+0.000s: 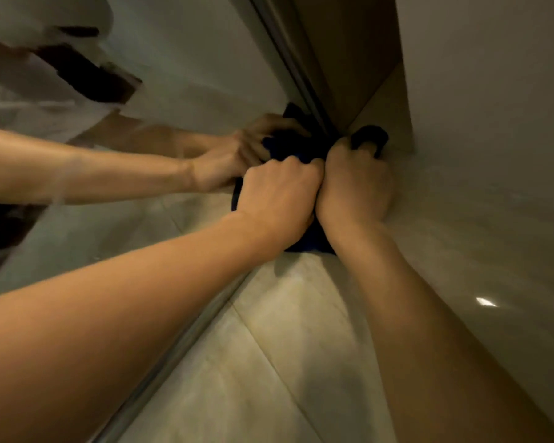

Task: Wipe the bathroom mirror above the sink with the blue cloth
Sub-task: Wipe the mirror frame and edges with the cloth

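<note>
The dark blue cloth (pixel 290 148) is bunched up against the edge of the mirror (pixel 189 75), close to a corner where walls meet. My left hand (pixel 279 196) grips the cloth with curled fingers. Beside it and touching it, my right hand (pixel 354 187) also grips the cloth, with a fold of it looped over the fingers. More cloth hangs below both hands. Reflected hands and a forearm holding the cloth show in the mirror on the left.
The mirror's metal edge (pixel 288 59) runs diagonally past the hands. A pale tiled wall (pixel 285 346) lies below them and a plain glossy wall (pixel 493 155) on the right. A person in a white top is reflected at the upper left.
</note>
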Demonstrator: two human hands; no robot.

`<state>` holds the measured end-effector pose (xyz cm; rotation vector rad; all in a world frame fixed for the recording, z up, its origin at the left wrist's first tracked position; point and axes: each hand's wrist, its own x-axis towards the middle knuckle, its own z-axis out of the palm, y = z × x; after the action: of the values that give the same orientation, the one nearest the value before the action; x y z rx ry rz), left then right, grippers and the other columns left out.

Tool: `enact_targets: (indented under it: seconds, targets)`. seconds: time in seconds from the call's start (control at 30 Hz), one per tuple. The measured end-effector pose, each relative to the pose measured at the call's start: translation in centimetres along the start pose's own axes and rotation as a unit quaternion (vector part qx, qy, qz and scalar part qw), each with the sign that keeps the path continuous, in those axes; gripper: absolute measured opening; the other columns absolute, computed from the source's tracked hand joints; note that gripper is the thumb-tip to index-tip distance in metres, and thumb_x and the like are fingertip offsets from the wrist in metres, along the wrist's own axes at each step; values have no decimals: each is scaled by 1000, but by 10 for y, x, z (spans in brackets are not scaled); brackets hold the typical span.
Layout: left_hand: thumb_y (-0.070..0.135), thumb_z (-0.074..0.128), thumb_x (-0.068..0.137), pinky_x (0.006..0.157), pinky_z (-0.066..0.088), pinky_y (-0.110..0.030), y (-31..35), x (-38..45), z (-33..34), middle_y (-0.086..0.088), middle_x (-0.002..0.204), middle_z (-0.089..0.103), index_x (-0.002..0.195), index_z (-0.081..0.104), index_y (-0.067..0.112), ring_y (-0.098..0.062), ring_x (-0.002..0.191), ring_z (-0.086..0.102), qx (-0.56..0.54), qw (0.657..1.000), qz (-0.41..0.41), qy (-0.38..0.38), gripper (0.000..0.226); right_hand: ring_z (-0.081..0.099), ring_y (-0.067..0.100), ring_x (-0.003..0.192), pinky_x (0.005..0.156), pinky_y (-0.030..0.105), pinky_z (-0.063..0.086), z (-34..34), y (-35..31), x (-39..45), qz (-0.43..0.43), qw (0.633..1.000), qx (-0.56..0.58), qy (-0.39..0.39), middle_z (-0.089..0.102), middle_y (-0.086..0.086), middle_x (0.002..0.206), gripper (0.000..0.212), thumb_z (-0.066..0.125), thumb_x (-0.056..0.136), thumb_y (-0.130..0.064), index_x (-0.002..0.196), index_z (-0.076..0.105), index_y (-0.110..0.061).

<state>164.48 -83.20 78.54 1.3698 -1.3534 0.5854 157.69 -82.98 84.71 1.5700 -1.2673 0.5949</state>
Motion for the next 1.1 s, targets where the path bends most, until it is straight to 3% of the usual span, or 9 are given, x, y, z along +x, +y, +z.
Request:
enact_targets:
  seconds: [0.27,0.43,0.57,0.73,0.93,1.1]
  targets:
    - [26,47,97,53,32,-34,-13,-37,13,-4,88,59,108,48,21,-33,81,64,-28,999,-12,-22,12,61,33,93,55,32,25,14,-9,-35,-9,1000,16,14,50,16,127,32,34,102,-15,131,45,-12]
    - [29,47,96,58,37,-35,-27,-77,12,-6,97,65,109,46,22,-33,87,65,-39,995,-20,-92,15,61,32,96,61,33,31,21,-21,-69,-50,996,26,-67,51,13,123,31,41,100,-17,130,46,-14]
    - [25,51,94,61,37,-38,-24,-71,-2,-12,103,64,122,43,19,-39,93,62,-70,990,-49,-108,30,59,33,106,68,33,37,4,-6,-53,-74,988,41,-126,56,12,124,34,55,95,-23,128,52,-16]
    - [16,52,93,62,34,-39,3,-15,-18,-13,110,62,131,42,17,-41,99,61,-103,991,-77,-38,39,59,39,101,68,34,37,-17,22,-11,-35,999,19,-24,55,21,123,30,52,97,-18,126,51,-11]
    - [14,46,97,58,31,-38,-1,-18,1,-8,106,62,127,46,15,-36,95,62,-40,997,-18,-71,30,58,38,102,70,35,37,9,11,-1,-17,997,71,-10,56,21,122,27,53,94,-16,120,53,-8]
    - [18,47,97,59,31,-39,-16,-46,11,-5,104,62,125,47,18,-34,92,63,-49,996,-13,-70,28,59,38,98,66,35,37,23,-6,-24,6,997,81,8,60,20,113,23,57,92,-16,113,55,-8]
